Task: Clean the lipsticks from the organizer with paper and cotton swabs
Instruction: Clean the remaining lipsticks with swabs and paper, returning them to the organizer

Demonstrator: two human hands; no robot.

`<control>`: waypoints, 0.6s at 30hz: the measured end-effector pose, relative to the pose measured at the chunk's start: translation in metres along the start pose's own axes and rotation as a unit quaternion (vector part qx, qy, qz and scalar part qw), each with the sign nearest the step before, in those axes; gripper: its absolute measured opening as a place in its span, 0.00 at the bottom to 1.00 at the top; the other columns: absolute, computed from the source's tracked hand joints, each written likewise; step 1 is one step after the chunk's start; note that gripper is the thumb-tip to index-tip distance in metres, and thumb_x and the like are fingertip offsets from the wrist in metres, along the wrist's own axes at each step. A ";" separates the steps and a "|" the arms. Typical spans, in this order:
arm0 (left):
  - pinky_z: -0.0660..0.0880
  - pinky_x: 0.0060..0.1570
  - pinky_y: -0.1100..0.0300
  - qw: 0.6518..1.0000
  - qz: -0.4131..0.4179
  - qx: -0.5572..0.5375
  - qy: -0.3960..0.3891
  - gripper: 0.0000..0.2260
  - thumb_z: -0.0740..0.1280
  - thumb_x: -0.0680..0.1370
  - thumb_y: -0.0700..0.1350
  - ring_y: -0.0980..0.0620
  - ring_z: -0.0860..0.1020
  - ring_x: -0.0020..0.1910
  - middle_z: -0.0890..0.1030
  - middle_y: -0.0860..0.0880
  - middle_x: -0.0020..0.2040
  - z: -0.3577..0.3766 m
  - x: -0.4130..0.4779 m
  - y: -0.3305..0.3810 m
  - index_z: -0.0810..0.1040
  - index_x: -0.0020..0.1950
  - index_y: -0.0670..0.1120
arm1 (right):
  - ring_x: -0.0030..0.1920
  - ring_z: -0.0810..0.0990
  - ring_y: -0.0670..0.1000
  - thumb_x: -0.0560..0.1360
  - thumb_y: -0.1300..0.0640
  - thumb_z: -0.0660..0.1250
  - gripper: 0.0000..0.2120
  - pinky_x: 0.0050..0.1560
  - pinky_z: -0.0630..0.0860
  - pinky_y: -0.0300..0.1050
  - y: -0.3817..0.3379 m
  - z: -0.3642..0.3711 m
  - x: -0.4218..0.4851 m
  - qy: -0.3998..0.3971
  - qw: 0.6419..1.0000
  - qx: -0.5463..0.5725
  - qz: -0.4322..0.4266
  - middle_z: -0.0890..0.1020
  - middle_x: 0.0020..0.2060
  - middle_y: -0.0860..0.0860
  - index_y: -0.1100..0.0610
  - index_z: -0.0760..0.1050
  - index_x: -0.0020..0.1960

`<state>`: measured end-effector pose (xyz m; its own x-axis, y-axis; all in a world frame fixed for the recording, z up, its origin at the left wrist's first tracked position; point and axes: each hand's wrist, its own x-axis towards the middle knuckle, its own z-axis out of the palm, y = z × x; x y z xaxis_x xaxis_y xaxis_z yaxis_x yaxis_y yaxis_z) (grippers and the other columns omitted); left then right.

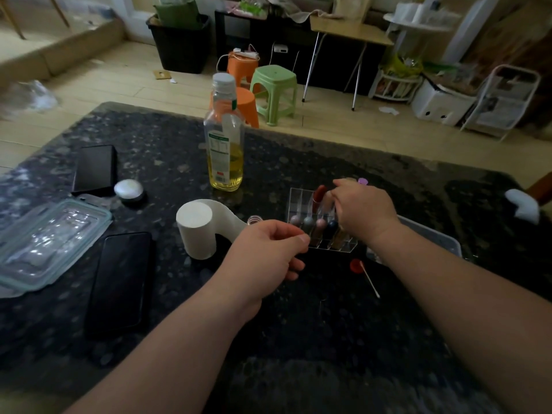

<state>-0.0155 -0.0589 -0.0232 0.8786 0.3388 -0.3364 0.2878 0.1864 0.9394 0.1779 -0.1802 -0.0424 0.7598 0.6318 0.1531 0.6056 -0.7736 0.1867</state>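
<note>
On a dark speckled table (298, 339) stands a clear plastic organizer (301, 201), a little right of the middle. Its front row holds four lipsticks (308, 221) with rounded caps, side by side and upright, and a red lipstick (319, 193) stands in the back row. The right hand (363, 207) hangs over the organizer with its fingers bent down into the back row just beside the red lipstick. The back of the hand hides the fingertips, so I cannot tell whether they grip it. The left hand (268, 249) sits at the front left corner of the organizer. Its fingers are curled in and the thumb tip is pressed to the forefinger, with nothing seen held between them. Just left of that hand stands a roll of paper (195, 228), upright, and a loose strip runs from it toward the hand. A cotton swab (370, 279) lies on the table in front of the organizer, one end touching a small red cap (355, 265). Behind the roll stands a bottle (224, 135) with yellow liquid in its bottom part. Two dark phones (119, 282) and a clear box lid (50, 243) lie to the left, and a clear tray (433, 237) sits by the right wrist.
</note>
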 end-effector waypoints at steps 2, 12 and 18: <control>0.80 0.42 0.59 1.000 -0.003 0.004 -0.003 0.03 0.71 0.80 0.43 0.54 0.82 0.38 0.86 0.49 0.45 0.000 -0.001 0.000 0.82 0.52 0.48 | 0.61 0.80 0.53 0.80 0.57 0.62 0.14 0.49 0.80 0.51 -0.001 0.000 0.002 -0.027 0.999 -0.018 -0.003 0.74 0.71 0.48 0.50 0.79 0.63; 0.80 0.42 0.59 1.000 -0.001 0.002 0.005 0.02 0.72 0.80 0.44 0.53 0.83 0.39 0.87 0.51 0.43 -0.001 0.002 0.002 0.83 0.51 0.49 | 0.45 0.79 0.54 0.78 0.59 0.64 0.08 0.42 0.72 0.44 0.014 -0.021 -0.031 0.098 0.979 0.169 0.055 0.83 0.46 0.53 0.56 0.82 0.51; 0.81 0.42 0.58 1.000 -0.004 0.021 0.005 0.02 0.71 0.80 0.43 0.54 0.83 0.38 0.86 0.49 0.44 0.009 0.001 -0.002 0.83 0.52 0.48 | 0.46 0.78 0.47 0.75 0.55 0.73 0.16 0.45 0.72 0.40 0.028 -0.014 -0.065 0.006 0.921 0.324 0.218 0.82 0.47 0.48 0.55 0.80 0.61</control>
<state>-0.0122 -0.0669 -0.0245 0.8719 0.3473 -0.3452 0.3114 0.1509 0.9382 0.1423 -0.2426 -0.0330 0.9638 0.2518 0.0875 0.2604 -0.8188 -0.5115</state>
